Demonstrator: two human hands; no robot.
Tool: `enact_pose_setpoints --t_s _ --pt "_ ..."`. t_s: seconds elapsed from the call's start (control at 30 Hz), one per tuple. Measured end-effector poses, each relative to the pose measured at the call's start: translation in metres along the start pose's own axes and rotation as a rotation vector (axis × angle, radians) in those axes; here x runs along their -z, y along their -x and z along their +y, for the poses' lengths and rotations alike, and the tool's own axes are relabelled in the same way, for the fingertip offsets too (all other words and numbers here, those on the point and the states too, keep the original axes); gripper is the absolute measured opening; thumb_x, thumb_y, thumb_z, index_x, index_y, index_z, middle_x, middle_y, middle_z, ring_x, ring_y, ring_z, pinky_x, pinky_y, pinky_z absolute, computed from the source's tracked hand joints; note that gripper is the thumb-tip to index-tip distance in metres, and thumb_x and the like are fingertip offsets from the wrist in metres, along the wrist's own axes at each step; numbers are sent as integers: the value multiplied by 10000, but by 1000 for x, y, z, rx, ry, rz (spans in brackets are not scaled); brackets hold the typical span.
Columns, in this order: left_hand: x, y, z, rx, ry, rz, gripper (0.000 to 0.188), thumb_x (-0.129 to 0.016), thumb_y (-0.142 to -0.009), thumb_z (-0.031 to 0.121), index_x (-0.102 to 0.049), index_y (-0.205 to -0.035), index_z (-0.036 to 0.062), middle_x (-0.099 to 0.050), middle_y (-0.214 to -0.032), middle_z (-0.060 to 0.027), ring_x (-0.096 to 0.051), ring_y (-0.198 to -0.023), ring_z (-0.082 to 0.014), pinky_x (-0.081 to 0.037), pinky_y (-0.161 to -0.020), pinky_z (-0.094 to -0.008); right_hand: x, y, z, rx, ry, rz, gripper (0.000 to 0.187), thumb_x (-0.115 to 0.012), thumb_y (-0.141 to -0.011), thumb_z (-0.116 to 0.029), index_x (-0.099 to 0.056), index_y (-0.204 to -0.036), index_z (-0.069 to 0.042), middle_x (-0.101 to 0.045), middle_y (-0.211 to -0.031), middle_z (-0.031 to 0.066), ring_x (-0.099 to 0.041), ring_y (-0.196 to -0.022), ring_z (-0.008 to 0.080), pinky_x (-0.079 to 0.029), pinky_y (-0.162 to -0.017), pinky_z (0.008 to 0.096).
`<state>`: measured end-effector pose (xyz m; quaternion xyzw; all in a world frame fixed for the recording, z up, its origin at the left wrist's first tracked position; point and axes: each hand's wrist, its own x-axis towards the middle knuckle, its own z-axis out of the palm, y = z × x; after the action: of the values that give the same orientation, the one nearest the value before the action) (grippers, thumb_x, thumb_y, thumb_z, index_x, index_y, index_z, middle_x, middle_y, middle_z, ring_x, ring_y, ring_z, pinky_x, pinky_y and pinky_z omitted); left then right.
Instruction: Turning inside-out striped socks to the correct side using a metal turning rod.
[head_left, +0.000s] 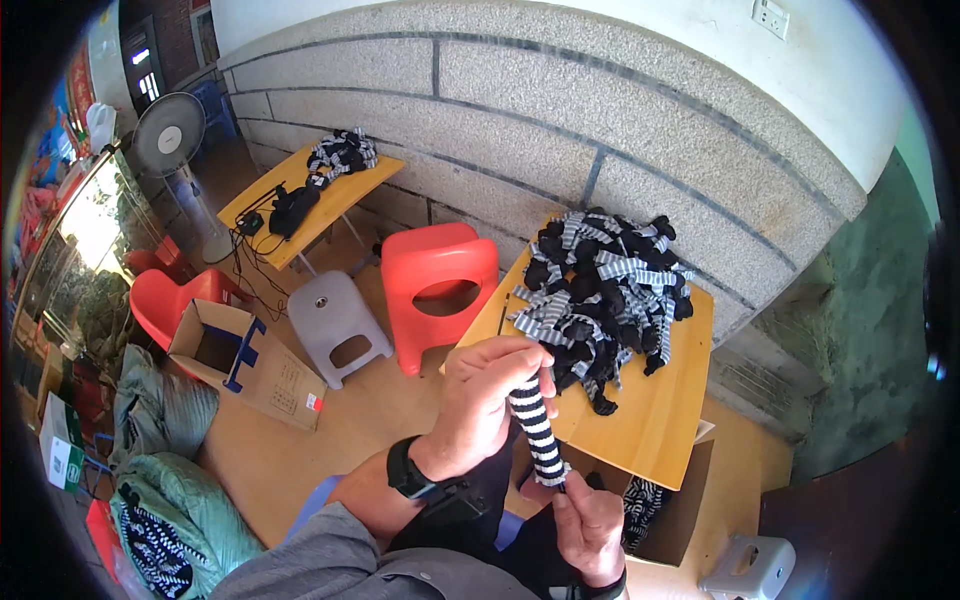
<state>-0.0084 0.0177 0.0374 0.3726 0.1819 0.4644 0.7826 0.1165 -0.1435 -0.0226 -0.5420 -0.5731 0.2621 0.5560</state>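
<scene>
Between my two hands a black-and-white striped sock is stretched at a slant over my lap. My left hand is closed round its upper end, fingers wrapped over it. Lower down, my right hand pinches the other end between thumb and fingers. Just beyond my hands, a pile of striped and black socks covers much of a yellow wooden table. Beneath the table's near edge stands a cardboard box with more striped pieces in it.
A red stool and a grey stool stand left of the table. Farther left are an open carton, a fan and a second table. A green sack lies lower left; another grey stool is lower right.
</scene>
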Motion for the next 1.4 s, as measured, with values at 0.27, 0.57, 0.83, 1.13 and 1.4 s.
enact_pose_setpoints --t_s 0.27,0.57,0.83,1.13,1.4 --pt "7 -11 6 76 -88 -163 168 -581 -922 144 -606 -865 -12 -625 -715 -112 -636 -623 -211 -553 -602 -363 -12 -2 11 48 -58 6 258 -561 -913 -6 -600 -1156 69 -633 -688 81 -542 -490 165 -425 -473 261" --pt "-13 -10 -12 96 158 -242 299 -550 -978 326 -564 -903 36 -609 -669 -80 -655 -596 -219 -541 -571 -325 -39 -8 2 -155 -957 22 339 -520 -990 -167 -552 -1319 -88 -346 -522 -9 -308 -408 82 -293 -377 235" --pt "-19 -6 -13 28 150 -311 343 -516 -993 352 -542 -1012 11 -589 -688 -78 -646 -621 -217 -527 -595 -313 -40 -7 9 -274 -1445 -88 325 -522 -990 -231 -547 -1252 -41 -296 -538 -27 -305 -402 95 -283 -380 248" --pt "5 -12 -1 88 86 -431 454 -604 -930 98 -456 -1337 -38 -641 -1138 -214 -674 -964 -274 -547 -868 -406 -21 -16 -7 -392 -1567 -19 287 -549 -971 -193 -504 -1148 28 -358 -479 -26 -327 -326 81 -298 -296 233" --pt "16 -17 -12 -75 167 -253 254 -664 -891 93 -571 -1108 2 -657 -995 -115 -670 -907 -208 -576 -827 -393 -19 0 -3 -247 -589 18 270 -511 -1002 -174 -549 -1166 38 -585 -690 83 -395 -462 51 -340 -412 212"
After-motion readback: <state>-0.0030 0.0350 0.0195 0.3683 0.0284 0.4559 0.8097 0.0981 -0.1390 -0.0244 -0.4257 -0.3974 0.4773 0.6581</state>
